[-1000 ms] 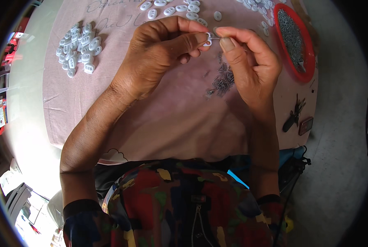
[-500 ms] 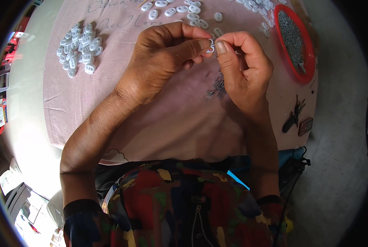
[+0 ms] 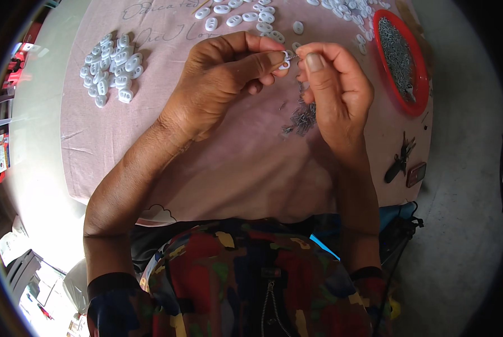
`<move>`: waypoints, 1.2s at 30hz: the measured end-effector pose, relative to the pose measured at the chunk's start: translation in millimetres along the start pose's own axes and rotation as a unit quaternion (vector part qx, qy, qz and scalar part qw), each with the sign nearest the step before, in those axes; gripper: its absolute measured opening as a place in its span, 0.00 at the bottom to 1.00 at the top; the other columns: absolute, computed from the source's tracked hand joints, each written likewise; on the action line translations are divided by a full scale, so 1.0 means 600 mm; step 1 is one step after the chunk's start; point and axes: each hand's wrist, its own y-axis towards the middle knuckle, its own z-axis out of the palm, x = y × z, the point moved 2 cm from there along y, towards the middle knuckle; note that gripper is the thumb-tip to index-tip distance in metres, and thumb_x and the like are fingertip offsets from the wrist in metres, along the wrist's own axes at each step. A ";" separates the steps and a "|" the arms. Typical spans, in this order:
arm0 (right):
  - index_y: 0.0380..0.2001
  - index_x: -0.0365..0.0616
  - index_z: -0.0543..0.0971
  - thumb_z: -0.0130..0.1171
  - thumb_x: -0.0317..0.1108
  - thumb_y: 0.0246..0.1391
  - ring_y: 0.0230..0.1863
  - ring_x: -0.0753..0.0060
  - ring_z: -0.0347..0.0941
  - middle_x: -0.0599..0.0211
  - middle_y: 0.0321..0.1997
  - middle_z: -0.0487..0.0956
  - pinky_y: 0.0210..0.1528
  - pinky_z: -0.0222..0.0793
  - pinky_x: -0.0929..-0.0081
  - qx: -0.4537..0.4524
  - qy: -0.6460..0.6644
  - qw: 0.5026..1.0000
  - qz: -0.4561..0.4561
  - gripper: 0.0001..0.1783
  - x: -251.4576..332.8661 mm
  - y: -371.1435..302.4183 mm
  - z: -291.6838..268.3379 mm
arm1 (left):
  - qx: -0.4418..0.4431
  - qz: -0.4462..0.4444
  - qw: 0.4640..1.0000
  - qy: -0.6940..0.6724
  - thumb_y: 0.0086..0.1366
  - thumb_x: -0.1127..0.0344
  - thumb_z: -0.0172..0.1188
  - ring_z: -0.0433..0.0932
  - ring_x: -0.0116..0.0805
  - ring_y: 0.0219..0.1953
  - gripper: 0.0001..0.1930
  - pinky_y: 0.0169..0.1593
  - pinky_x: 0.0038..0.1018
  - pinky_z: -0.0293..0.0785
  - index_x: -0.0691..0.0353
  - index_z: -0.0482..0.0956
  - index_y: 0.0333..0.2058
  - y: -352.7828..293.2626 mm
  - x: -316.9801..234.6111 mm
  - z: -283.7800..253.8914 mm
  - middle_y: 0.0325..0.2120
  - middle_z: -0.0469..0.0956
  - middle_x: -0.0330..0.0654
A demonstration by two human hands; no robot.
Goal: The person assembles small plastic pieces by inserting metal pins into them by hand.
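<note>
Between the thumb and fingers of my left hand (image 3: pixel 220 78) is pinched a small white oval plastic piece with holes (image 3: pixel 286 64). My right hand (image 3: pixel 341 84) is closed just to its right. Its thumb and forefinger grip a thin grey metal screw (image 3: pixel 295 57), whose tip meets the upper part of the white piece; how deep it sits cannot be made out. Below the hands a loose heap of small dark screws (image 3: pixel 302 119) lies on the pink cloth, partly covered by my right hand.
A pile of white oval pieces (image 3: pixel 112 67) sits at the left. More white pieces (image 3: pixel 234 21) are scattered at the far side. A red basin (image 3: pixel 424 101) full of small metal parts stands at the right. Keys (image 3: pixel 399 163) and a small red-edged device (image 3: pixel 416 174) lie nearer.
My right fingers have drawn slightly away from the white piece, so the screw between the hands now shows. More of the screw heap is uncovered. My left hand has barely moved.
</note>
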 end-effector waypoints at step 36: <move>0.36 0.43 0.79 0.59 0.27 0.50 0.30 0.60 0.75 0.62 0.32 0.78 0.35 0.70 0.68 0.099 -0.418 0.885 -0.180 0.08 -0.034 0.010 -0.012 | -0.057 0.028 0.998 -0.018 0.63 0.65 0.60 0.72 0.17 0.31 0.10 0.37 0.13 0.68 0.60 0.78 0.42 0.011 -0.008 -0.029 0.31 0.79 0.32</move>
